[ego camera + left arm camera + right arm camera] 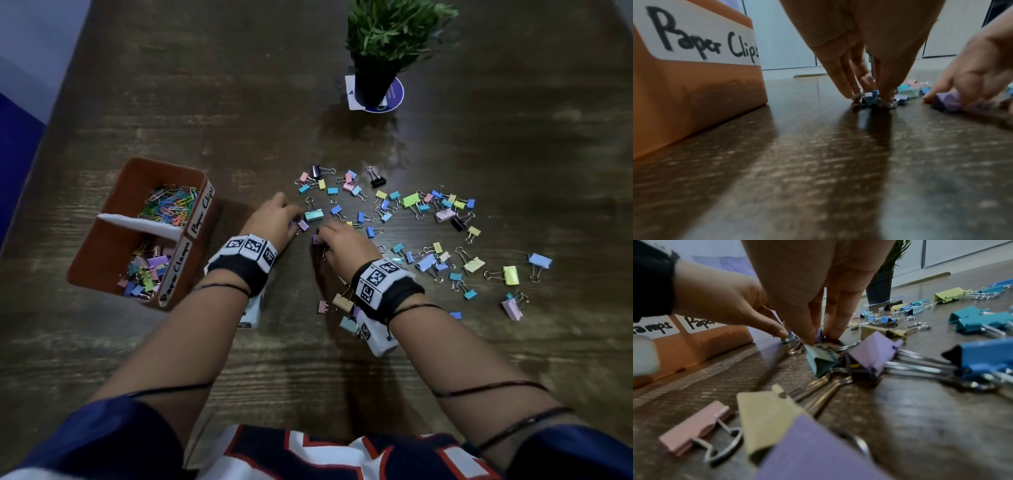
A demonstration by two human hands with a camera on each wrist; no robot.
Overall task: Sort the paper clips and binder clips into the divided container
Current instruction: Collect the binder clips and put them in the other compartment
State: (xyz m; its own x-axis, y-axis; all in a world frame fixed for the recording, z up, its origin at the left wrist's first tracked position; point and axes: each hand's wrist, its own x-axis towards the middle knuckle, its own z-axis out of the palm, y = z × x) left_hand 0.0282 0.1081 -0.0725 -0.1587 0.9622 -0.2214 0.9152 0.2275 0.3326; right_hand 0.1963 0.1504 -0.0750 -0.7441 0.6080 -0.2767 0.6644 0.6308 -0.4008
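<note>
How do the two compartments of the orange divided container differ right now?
The far compartment holds thin, multicoloured wire paper clips and is labelled "Paper Clips"; the near compartment holds chunkier pastel binder clips and is labelled "Paper Clamps". Both share the orange divided container, split by a white divider, and both are partly filled.

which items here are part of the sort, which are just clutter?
Job:
divided container
paper clips in its far compartment
binder clips on the table, more in the near compartment
left hand, right hand

Clutter:
potted plant
round coaster under it
</note>
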